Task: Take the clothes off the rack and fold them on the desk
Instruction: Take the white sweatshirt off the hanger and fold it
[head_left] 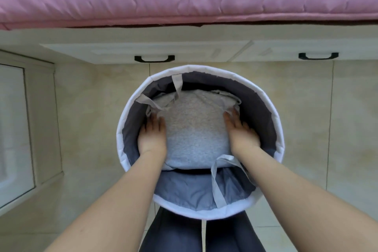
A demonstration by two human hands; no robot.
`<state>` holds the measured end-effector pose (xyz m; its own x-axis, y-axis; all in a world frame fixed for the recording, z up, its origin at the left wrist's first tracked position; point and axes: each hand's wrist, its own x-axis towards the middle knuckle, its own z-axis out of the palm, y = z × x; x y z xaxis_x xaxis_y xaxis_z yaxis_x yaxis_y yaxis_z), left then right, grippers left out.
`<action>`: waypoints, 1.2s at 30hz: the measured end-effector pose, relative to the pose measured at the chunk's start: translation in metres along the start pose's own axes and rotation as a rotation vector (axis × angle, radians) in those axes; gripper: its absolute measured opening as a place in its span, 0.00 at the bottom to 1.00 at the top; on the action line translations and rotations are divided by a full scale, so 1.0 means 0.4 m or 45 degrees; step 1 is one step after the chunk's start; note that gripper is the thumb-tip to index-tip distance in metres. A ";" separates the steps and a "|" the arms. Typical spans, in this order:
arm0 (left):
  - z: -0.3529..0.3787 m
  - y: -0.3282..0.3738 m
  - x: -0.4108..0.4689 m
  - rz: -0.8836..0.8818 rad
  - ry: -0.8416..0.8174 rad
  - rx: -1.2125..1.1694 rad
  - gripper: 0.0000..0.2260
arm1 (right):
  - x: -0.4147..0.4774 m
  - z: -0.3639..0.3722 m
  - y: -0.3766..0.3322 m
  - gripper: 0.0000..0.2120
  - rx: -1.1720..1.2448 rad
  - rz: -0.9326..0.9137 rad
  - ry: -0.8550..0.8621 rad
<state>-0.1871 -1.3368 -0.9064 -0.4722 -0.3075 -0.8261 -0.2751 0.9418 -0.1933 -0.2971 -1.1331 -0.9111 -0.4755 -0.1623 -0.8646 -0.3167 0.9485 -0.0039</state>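
Left hand (152,135) and right hand (242,133) flank the folded grey garment (194,129) in the basket (192,68), centre frame. Grip spread, fingers flat. Stowing, I reckon; next, I lift clear.

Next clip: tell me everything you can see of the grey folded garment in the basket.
The grey garment is folded into a thick, roughly rectangular bundle of soft, fleecy-looking knit. It sits level inside the round basket, ringed by its dark grey lining. The left hand presses its left side and the right hand its right side, fingers fairly straight. Pale basket ties drape over its far-left corner and near edge.
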 end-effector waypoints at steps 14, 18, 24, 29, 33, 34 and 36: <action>-0.815 -0.064 -0.498 0.270 0.690 -0.997 0.07 | -0.662 -0.769 0.080 0.09 0.721 -0.054 0.914; -1.092 -0.014 -0.761 0.502 0.885 -1.095 0.06 | -0.990 -0.983 0.183 0.10 0.812 -0.050 1.138; -1.347 0.142 -1.149 0.884 0.957 -1.054 0.05 | -1.469 -1.049 0.392 0.09 0.886 0.083 1.375; -1.415 0.372 -1.466 1.313 0.909 -0.916 0.03 | -1.780 -0.937 0.590 0.10 1.005 0.318 1.581; -1.379 0.552 -1.647 1.547 0.844 -0.810 0.05 | -1.951 -0.795 0.736 0.11 1.122 0.486 1.666; -1.349 0.617 -1.708 1.611 0.820 -0.773 0.05 | -2.008 -0.737 0.787 0.11 1.168 0.527 1.694; -1.302 0.705 -1.786 1.682 0.794 -0.709 0.06 | -2.079 -0.658 0.854 0.10 1.209 0.579 1.734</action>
<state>-0.3637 -0.9224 -0.0952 -0.8410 0.5269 0.1228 0.4018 0.4563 0.7940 -0.2256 -0.7458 -0.0612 -0.8414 0.5239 0.1327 0.3499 0.7151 -0.6051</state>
